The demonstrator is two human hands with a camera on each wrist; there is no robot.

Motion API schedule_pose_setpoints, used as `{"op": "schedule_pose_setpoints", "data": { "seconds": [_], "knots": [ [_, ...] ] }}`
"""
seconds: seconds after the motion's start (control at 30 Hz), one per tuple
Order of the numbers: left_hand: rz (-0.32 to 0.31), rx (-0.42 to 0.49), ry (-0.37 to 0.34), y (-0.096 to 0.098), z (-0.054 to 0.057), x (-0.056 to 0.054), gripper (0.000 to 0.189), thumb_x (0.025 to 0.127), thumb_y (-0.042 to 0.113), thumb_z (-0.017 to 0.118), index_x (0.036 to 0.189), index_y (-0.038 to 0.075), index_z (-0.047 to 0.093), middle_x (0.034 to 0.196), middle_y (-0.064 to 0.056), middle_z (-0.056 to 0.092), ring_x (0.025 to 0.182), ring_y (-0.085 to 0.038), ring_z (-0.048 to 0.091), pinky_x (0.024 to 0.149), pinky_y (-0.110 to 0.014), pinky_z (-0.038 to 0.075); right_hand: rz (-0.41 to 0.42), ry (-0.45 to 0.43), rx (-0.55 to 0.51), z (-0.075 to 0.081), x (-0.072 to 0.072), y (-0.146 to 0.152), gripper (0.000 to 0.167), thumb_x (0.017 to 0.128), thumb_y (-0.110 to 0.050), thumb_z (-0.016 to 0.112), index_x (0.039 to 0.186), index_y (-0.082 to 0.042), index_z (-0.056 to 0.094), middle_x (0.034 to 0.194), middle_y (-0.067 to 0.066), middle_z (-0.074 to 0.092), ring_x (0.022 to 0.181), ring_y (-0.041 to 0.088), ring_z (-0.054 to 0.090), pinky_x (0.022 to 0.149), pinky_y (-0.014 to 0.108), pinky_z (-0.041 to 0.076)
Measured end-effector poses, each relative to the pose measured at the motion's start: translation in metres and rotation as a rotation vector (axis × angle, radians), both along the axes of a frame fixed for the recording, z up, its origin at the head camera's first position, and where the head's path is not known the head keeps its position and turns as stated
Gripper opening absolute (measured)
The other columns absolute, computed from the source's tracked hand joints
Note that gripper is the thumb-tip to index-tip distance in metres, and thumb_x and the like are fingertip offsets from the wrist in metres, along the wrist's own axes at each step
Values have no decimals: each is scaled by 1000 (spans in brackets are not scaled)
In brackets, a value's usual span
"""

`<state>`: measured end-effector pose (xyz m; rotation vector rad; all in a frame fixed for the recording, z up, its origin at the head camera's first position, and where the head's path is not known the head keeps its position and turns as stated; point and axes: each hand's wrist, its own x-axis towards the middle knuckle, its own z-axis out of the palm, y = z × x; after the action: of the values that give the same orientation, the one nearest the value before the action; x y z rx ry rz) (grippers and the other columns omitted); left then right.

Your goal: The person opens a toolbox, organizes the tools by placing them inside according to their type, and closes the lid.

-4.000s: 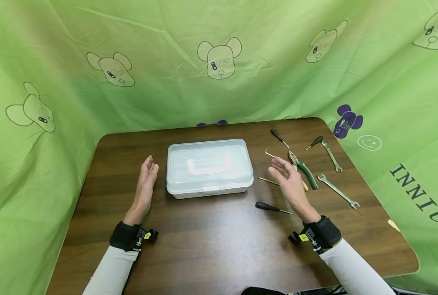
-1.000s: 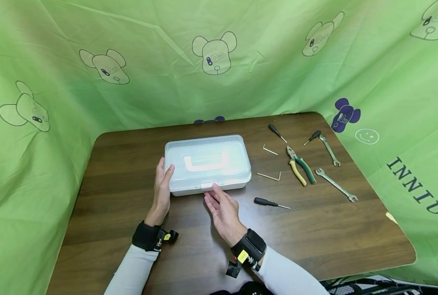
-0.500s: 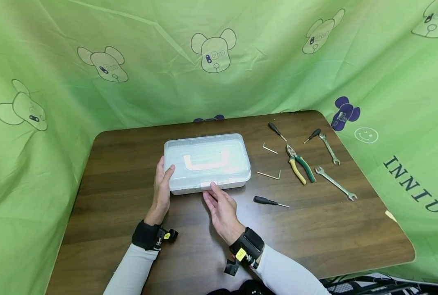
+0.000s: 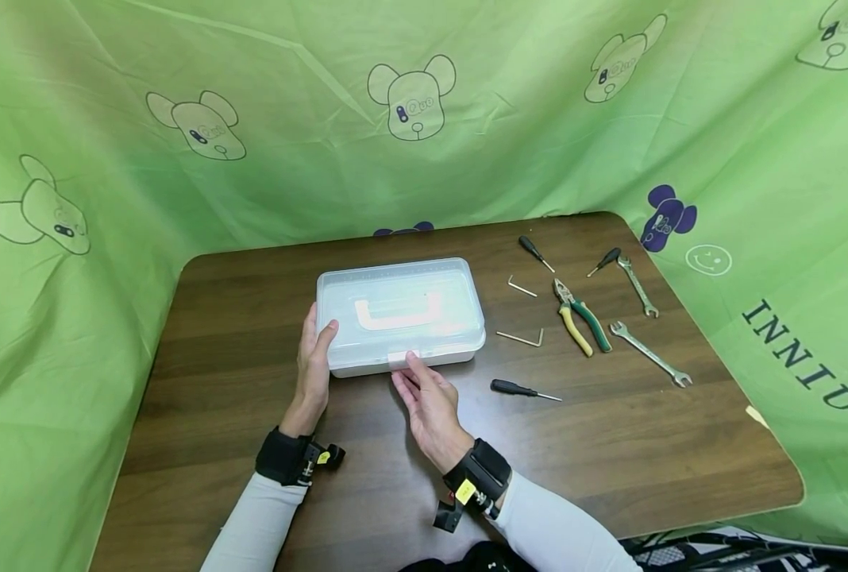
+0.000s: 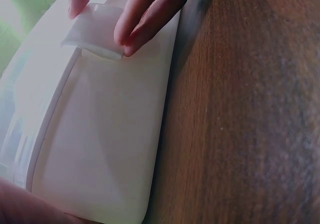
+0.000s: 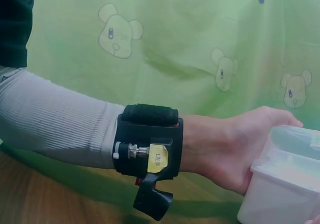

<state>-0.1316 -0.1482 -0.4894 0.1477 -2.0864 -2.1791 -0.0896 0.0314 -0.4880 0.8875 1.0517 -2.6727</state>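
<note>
A plastic storage box (image 4: 402,306) with a translucent lid and a flat white handle rests on the table, its lid down. My left hand (image 4: 314,365) holds the box's left end, thumb over the lid's edge and fingers along the side. At the middle of the front, my right hand (image 4: 431,409) pinches the white latch (image 5: 95,32), thumb above and fingertips at its lower edge. The right wrist view shows the left hand (image 6: 240,144) against the end of the box (image 6: 280,189).
Right of the box lie pliers (image 4: 581,318), two hex keys (image 4: 524,340), two wrenches (image 4: 649,353) and several black-handled screwdrivers (image 4: 513,388). A green printed cloth (image 4: 274,199) hangs behind the brown table (image 4: 252,318).
From apart at four seconds ago, both hands have come to the box, the left to its left end, the right to the front latch. Over the last second they barely move.
</note>
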Motion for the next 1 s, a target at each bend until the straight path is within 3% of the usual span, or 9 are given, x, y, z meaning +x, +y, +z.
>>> {"op": "schedule_pose_setpoints", "data": {
  "seconds": [0.33, 1.0],
  "knots": [
    [-10, -15, 3, -2, -1, 2, 75, 111, 30, 47, 170, 4, 9, 178, -8, 10, 163, -20, 9, 132, -42, 7, -2, -28, -3, -1, 2, -1, 28, 98, -13, 78, 109, 3, 58, 109, 17, 57, 102, 24, 65, 98, 31, 58],
    [-20, -23, 5, -3, 0, 0, 75, 111, 33, 46, 171, 7, 9, 177, -3, 11, 162, -15, 10, 131, -39, 8, 71, -60, -60, 8, 5, 9, 52, 96, -24, 83, 130, 5, 57, 122, 20, 51, 110, 27, 63, 104, 31, 55]
  ]
}}
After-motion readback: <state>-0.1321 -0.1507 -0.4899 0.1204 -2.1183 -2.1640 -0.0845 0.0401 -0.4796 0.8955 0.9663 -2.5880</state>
